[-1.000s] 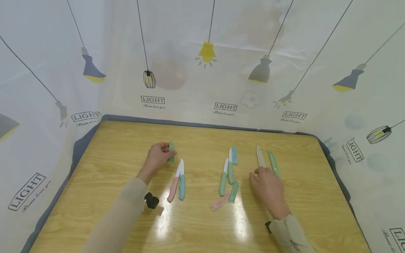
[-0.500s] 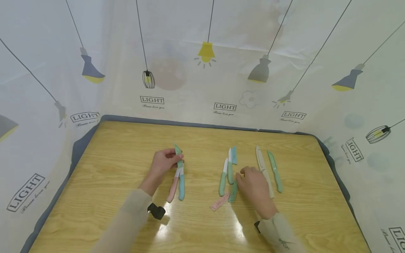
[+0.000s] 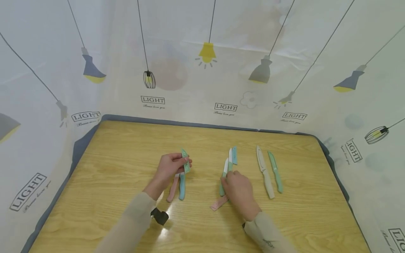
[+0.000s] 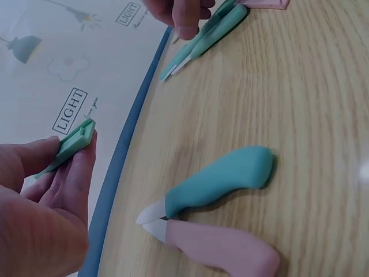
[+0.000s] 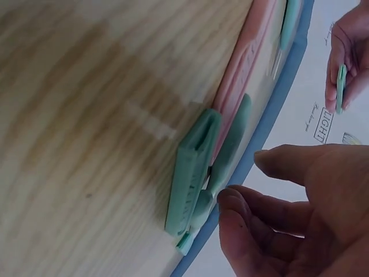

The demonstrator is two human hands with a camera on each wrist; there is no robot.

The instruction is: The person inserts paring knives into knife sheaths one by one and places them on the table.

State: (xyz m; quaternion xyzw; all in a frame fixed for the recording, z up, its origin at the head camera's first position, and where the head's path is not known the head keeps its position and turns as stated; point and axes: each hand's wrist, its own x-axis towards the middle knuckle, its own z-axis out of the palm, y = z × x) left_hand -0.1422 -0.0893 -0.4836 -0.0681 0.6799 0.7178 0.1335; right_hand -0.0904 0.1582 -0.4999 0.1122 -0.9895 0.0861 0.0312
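Note:
My left hand (image 3: 169,167) pinches a green blade sheath (image 4: 78,143) between thumb and fingers, above two white-bladed knives. One of these has a pink handle (image 4: 222,245), the other a blue handle (image 4: 222,176). Over the middle group of knives hovers my right hand (image 3: 239,191), thumb and fingers apart with nothing between them. Below it lie two green-handled knives, the nearer handle (image 5: 230,147) and the other knife's blade (image 3: 230,155) partly visible. A second green sheath (image 5: 193,173) lies beside them, hidden by the hand in the head view.
A pink sheath (image 3: 219,203) lies just in front of the middle knives, and a blue sheath (image 3: 234,155) behind them. Farther right lie a cream knife (image 3: 268,184) and a green knife (image 3: 278,180), both with covered blades. Printed cloth walls (image 3: 190,88) enclose the wooden table (image 3: 126,140).
My left hand has lifted the green sheath and brought it rightward over the pink and blue knives. The right hand has moved left, from the cream knife to the green-handled knives.

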